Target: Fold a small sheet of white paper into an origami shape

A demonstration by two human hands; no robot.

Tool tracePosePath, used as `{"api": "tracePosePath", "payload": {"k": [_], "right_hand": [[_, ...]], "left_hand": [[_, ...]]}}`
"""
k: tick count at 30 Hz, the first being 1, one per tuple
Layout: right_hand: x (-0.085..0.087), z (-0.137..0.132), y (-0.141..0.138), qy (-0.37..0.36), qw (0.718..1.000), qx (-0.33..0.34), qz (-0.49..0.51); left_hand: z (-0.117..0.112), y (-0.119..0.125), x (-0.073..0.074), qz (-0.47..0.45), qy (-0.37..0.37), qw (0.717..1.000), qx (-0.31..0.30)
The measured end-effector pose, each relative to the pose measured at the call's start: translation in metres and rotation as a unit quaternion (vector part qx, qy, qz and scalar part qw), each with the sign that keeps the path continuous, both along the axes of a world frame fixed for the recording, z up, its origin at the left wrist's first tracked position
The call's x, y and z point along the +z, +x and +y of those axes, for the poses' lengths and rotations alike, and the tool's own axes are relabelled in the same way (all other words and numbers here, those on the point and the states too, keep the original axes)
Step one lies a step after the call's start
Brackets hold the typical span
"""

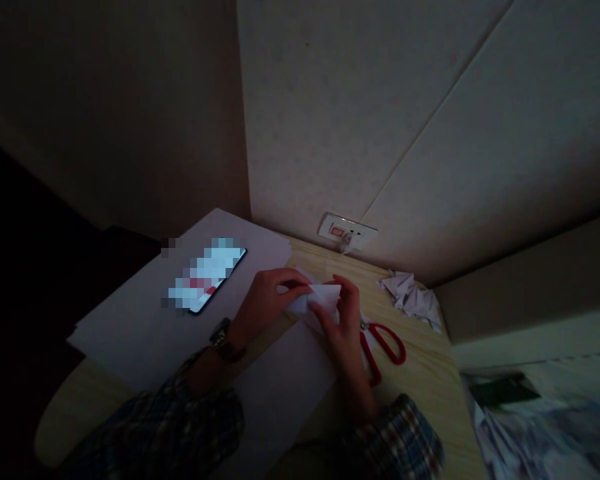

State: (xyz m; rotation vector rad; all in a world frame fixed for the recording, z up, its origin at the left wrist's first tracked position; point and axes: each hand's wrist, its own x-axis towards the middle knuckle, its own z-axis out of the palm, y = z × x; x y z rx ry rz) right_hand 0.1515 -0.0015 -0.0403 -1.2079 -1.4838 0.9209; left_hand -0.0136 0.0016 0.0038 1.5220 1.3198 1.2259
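Observation:
A small folded piece of white paper (pixel 329 294) is held between my two hands above the table. My left hand (pixel 270 295) pinches its left edge with thumb and fingertips. On the other side, my right hand (pixel 344 313) grips it, thumb in front and fingers behind. Red-handled scissors (pixel 391 345) lie just right of my right hand, their blades partly hidden. Under my forearms rests a white paper sheet (pixel 285 387). Fine creases in the folded paper are too dim to make out.
A lit phone (pixel 215 277) lies on a stack of white paper (pixel 130 333) at the left. Folded paper pieces (pixel 411 299) are piled at the wooden table's (pixel 430 373) back right. A wall socket (pixel 347 231) holds a plug. More folded papers (pixel 505 440) sit lower right.

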Motion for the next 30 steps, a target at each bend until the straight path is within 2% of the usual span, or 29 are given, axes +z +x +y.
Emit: {"api": "tracePosePath", "payload": {"k": [4,9,21,30], "right_hand": [[0.0029,-0.0005,0.0018,0.069,0.997,-0.013,-0.028],[0.0045,0.0001,0.0019,0.120,0.988,0.049,-0.088],[0.0038,0.0020,0.0029,0.142,0.972,0.120,-0.142],[0.0029,0.0021,0.0010,0.091,0.978,0.155,-0.103]], "left_hand": [[-0.0017,0.0011,0.0021,0.010,0.002,1.000,0.009],[-0.0030,0.0020,0.0039,0.011,0.010,1.000,0.007],[-0.0018,0.0013,-0.0004,-0.015,0.072,0.997,-0.023],[-0.0015,0.0016,0.0002,-0.032,0.029,0.998,-0.042]]}}
